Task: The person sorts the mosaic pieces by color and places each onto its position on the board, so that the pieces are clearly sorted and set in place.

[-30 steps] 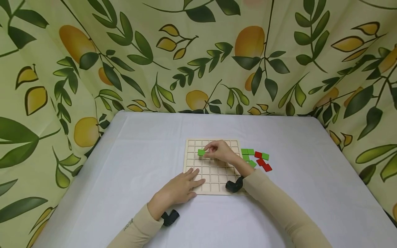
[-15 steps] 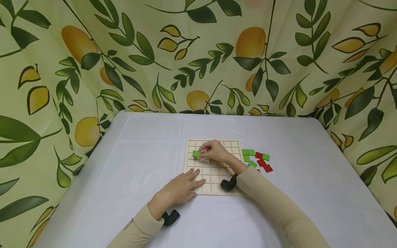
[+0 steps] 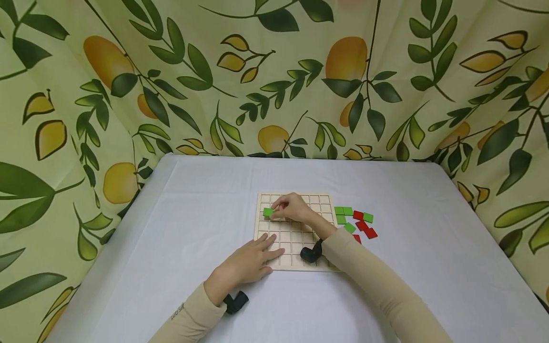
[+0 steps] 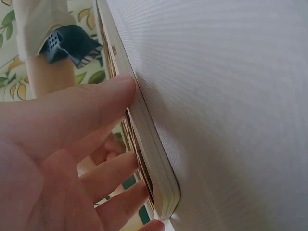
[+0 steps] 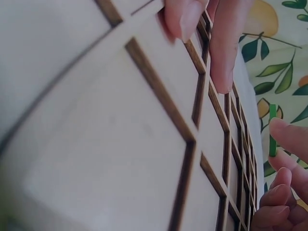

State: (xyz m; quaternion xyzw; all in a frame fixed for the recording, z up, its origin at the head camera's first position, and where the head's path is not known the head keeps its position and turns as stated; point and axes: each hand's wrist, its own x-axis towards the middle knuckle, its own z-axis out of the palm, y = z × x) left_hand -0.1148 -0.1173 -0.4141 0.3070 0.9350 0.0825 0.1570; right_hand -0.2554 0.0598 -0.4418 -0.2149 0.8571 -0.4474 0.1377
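A pale wooden grid board [image 3: 296, 247] lies on the white cloth, its squares marked off by thin raised strips. Between thumb and fingertips my right hand [image 3: 292, 208] pinches a green square tile [image 3: 268, 212] over the board's upper left squares. In the right wrist view that tile [image 5: 273, 130] shows edge-on, apart from the grid. My left hand [image 3: 248, 259] rests with spread fingers on the board's lower left corner. Seen from the left wrist, the thumb [image 4: 108, 98] lies along the board's side edge [image 4: 154, 159].
Right of the board lie loose green tiles [image 3: 343, 210] and red tiles [image 3: 370, 233], several in all, some partly behind the right forearm. A black wrist device [image 3: 310, 253] hangs low over the board. Patterned curtain [image 3: 274, 95] stands behind the table [image 3: 206, 190].
My right hand has moved left across the board with the green tile, toward the left edge. The left hand has stayed in place.
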